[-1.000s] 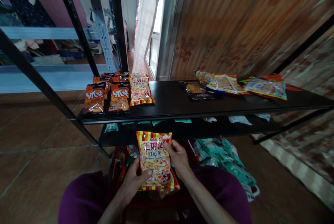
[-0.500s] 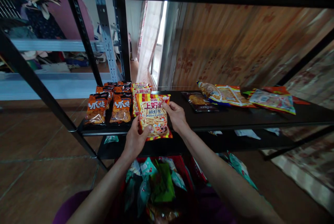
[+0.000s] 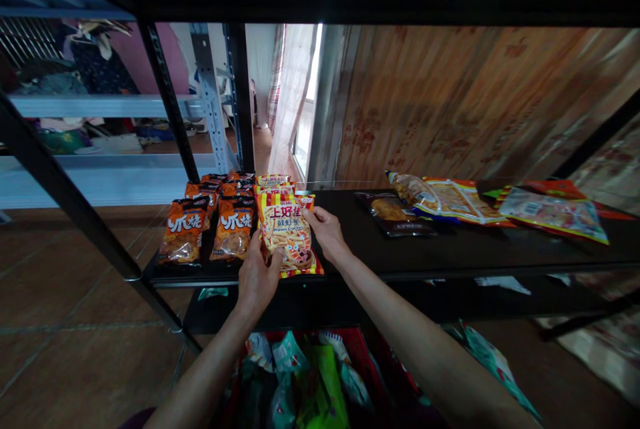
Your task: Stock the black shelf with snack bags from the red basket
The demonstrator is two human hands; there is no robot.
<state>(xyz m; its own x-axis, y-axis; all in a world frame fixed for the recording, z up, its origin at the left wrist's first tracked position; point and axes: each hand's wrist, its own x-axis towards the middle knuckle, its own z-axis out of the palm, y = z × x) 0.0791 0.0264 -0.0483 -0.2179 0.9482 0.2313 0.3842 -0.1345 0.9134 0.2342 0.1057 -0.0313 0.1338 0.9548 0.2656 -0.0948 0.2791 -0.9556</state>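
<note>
Both my hands hold a red-and-yellow striped prawn cracker bag (image 3: 289,234) at the front of a black shelf (image 3: 450,252). My left hand (image 3: 257,277) grips its lower left edge with the thumb on the front. My right hand (image 3: 326,232) pinches its upper right corner. The bag leans against another bag of the same kind (image 3: 273,182) behind it. Two rows of orange snack bags (image 3: 186,237) stand just to the left.
Flat snack packets (image 3: 453,197) lie on the shelf's right half, with a dark packet (image 3: 393,213) nearer the middle. A red basket (image 3: 365,355) of green and white packets sits below me. A slanted black shelf post (image 3: 75,205) crosses the left. A lower shelf sits underneath.
The bag went from low over my lap up onto the shelf front, then settled slightly left and down against the bag behind it. Both hands kept their grip.
</note>
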